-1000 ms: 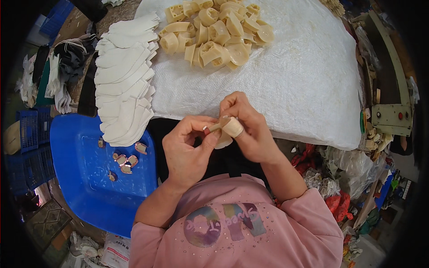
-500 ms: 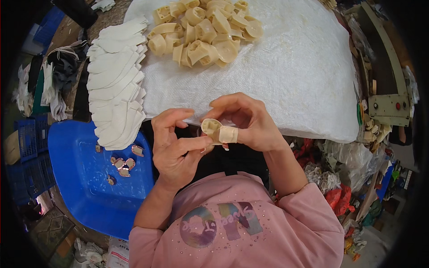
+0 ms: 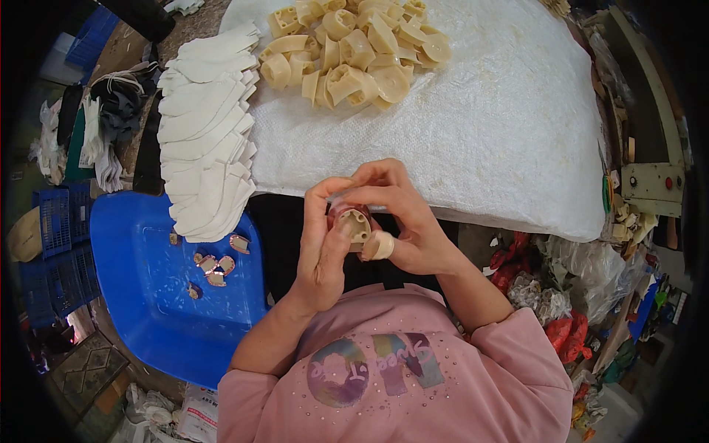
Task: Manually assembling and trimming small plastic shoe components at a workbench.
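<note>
A hollow beige plastic piece (image 3: 358, 229), shaped like a shoe heel, is held in front of my chest with its open, ribbed side up. My left hand (image 3: 322, 255) is closed on it from the left, thumb along its wall. My right hand (image 3: 410, 218) grips it from the far side and the right, with fingertips meeting the left ones. Beige tape wraps the right thumb (image 3: 380, 246). A thin, shiny reddish strip (image 3: 340, 211) shows between the fingers along the piece's far side; its extent is hidden.
Ahead lies a white woven sack surface (image 3: 509, 125) bearing a pile of similar beige pieces (image 3: 354, 55). Overlapping white cut sheets (image 3: 207, 133) run along its left. At lower left, a blue tub (image 3: 159, 303) holds several pink-edged pieces (image 3: 209, 263). Plastic bags (image 3: 569, 332) crowd the right.
My left hand has moved right and closed in on the piece. The piece has turned and sits lower between both hands; the reddish strip now shows against it. The view has shifted slightly.
</note>
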### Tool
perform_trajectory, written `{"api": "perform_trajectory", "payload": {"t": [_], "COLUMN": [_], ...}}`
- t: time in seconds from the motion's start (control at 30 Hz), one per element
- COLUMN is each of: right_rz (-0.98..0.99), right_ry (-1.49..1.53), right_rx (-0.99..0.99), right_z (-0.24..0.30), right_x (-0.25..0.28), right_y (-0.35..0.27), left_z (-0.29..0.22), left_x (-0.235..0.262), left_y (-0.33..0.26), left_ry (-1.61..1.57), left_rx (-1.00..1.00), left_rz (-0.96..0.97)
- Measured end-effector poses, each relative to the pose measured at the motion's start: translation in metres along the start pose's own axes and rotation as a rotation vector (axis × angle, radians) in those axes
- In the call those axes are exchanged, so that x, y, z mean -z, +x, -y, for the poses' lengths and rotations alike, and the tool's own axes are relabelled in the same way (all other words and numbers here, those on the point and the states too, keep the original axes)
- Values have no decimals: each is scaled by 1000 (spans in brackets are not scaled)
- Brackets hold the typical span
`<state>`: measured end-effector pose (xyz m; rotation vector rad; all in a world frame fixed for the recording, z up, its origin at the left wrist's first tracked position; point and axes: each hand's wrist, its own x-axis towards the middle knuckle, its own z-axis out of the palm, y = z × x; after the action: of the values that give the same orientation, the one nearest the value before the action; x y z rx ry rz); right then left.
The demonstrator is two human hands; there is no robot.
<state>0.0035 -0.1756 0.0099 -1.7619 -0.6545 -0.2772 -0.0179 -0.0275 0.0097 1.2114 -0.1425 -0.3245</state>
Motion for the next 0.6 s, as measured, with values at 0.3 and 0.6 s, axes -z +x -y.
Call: {"api": "perform_trajectory", "payload": {"t": [0.3, 0.6], "right_rz": [205, -35], "right_ry": [759, 508], "right_rx": [-648, -336], "right_z": [12, 8], "right_x": [-1, -30], "right_y": [10, -14], "left_z": [-2, 2], "left_x": [-15, -12], "left_y": [-1, 6], "left_ry": [268, 134], "left_rx": [-281, -236], "left_rz": [-40, -260]}}
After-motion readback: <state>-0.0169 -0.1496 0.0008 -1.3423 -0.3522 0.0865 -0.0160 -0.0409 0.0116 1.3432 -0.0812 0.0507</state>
